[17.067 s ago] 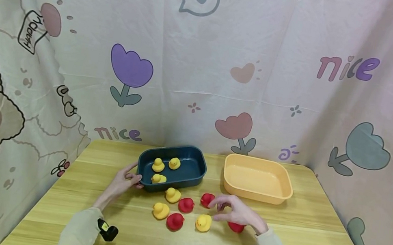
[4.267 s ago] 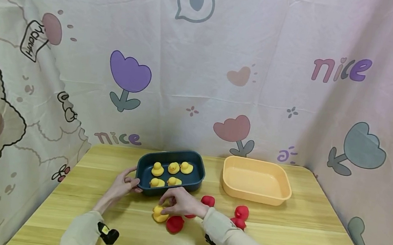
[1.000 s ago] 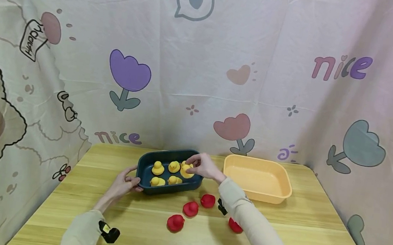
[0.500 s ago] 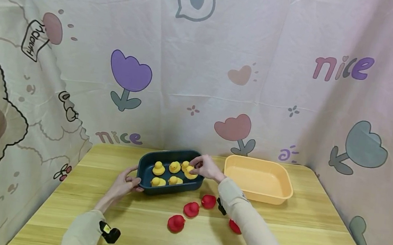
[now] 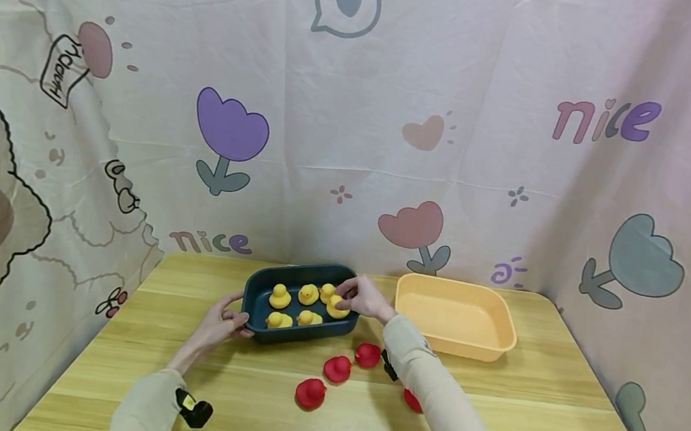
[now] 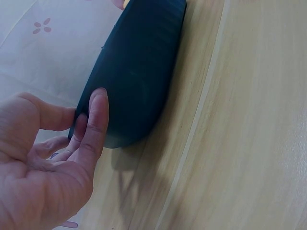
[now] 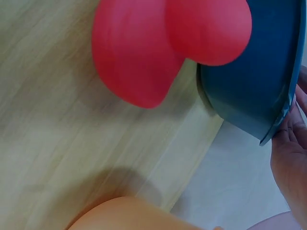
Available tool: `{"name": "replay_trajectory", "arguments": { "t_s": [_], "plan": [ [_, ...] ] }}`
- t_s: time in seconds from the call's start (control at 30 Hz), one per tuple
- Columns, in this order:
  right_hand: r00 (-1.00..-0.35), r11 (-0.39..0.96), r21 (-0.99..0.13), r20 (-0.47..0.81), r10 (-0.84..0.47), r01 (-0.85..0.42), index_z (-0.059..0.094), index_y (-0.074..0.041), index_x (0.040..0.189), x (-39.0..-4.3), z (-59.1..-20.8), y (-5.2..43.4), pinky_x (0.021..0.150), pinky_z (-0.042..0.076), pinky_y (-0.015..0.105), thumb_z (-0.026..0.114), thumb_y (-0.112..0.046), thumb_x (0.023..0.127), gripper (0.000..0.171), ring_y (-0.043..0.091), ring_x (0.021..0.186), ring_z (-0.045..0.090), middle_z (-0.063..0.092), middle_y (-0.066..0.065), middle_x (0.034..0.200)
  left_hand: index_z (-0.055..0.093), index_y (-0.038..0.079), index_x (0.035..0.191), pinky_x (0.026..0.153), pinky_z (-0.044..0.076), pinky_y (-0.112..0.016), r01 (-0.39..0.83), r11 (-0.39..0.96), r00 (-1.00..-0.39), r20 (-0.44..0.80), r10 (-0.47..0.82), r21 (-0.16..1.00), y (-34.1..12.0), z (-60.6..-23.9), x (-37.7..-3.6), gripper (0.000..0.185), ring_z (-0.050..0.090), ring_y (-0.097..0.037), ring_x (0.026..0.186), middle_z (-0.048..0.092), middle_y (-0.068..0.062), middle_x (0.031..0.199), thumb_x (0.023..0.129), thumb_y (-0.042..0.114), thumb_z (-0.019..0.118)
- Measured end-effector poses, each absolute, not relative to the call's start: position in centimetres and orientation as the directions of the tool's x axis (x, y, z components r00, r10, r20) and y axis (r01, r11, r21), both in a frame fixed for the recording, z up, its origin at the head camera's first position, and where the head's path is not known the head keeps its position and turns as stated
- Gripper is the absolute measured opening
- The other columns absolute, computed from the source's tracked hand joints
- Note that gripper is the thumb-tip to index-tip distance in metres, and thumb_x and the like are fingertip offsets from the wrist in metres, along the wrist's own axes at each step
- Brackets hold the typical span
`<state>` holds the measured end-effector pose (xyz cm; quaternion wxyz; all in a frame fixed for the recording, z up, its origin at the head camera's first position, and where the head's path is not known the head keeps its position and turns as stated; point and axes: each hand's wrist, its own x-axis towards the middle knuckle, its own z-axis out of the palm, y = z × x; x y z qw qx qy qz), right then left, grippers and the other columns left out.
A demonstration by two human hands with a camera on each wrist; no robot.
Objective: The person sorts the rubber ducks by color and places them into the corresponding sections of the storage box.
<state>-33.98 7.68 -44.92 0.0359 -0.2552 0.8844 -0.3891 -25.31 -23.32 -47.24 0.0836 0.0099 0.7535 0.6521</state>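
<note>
A dark blue bin with several yellow rubber ducks in it stands at the back left of the table. My left hand grips its left end, thumb and fingers on either side of the rim, as the left wrist view shows. Over the right end, my right hand pinches a yellow rubber duck low inside the bin, beside another yellow duck. In the right wrist view, the right hand is at the bin's rim, with its fingertips hidden behind the wall.
Red rubber ducks lie in front of the bin, one partly behind my right sleeve. A pale orange bin with nothing in it stands to the right. A printed cloth hangs behind the wooden table.
The yellow ducks once on the table are now in the blue bin. Within the last second, my right hand has lowered the last one slightly rightward. The left hand stays at the bin.
</note>
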Motion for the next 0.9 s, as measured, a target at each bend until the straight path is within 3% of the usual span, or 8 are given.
{"name": "replay_trajectory", "arguments": {
  "t_s": [0.23, 0.73, 0.9],
  "plan": [
    [-0.874, 0.574, -0.707, 0.13, -0.469, -0.413, 0.069, -0.005, 0.092, -34.0, -45.1, 7.7, 0.063, 0.05, 0.019, 0.075, -0.012, 0.07, 0.023, 0.011, 0.069, 0.054, 0.067, 0.007, 0.089, 0.016, 0.005, 0.142, 0.079, 0.054, -0.045, -0.093, 0.144, -0.986, -0.111, 0.122, 0.985, -23.2, -47.2, -25.4, 0.06, 0.065, -0.022, 0.072, 0.057, -0.027, 0.095, 0.09, 0.002, 0.046],
    [-0.873, 0.525, -0.745, 0.157, -0.461, -0.411, 0.065, 0.001, 0.1, -33.4, -44.6, 8.1, 0.059, 0.047, 0.02, 0.07, -0.01, 0.074, 0.028, 0.015, 0.069, 0.053, 0.064, 0.019, 0.094, 0.016, 0.003, 0.141, 0.078, 0.054, -0.046, -0.088, 0.138, -0.987, -0.105, 0.121, 0.986, -23.3, -47.4, -25.5, 0.059, 0.065, -0.02, 0.069, 0.057, -0.027, 0.093, 0.09, 0.001, 0.045],
    [-0.869, 0.504, -0.75, 0.188, -0.458, -0.428, 0.066, 0.0, 0.1, -32.8, -44.5, 8.6, 0.056, 0.047, 0.019, 0.069, -0.011, 0.076, 0.026, 0.016, 0.068, 0.055, 0.065, 0.012, 0.088, 0.015, 0.003, 0.141, 0.079, 0.054, -0.047, -0.086, 0.144, -0.987, -0.104, 0.122, 0.986, -23.3, -47.3, -25.4, 0.059, 0.065, -0.02, 0.07, 0.056, -0.03, 0.094, 0.09, 0.001, 0.045]
  ]
}}
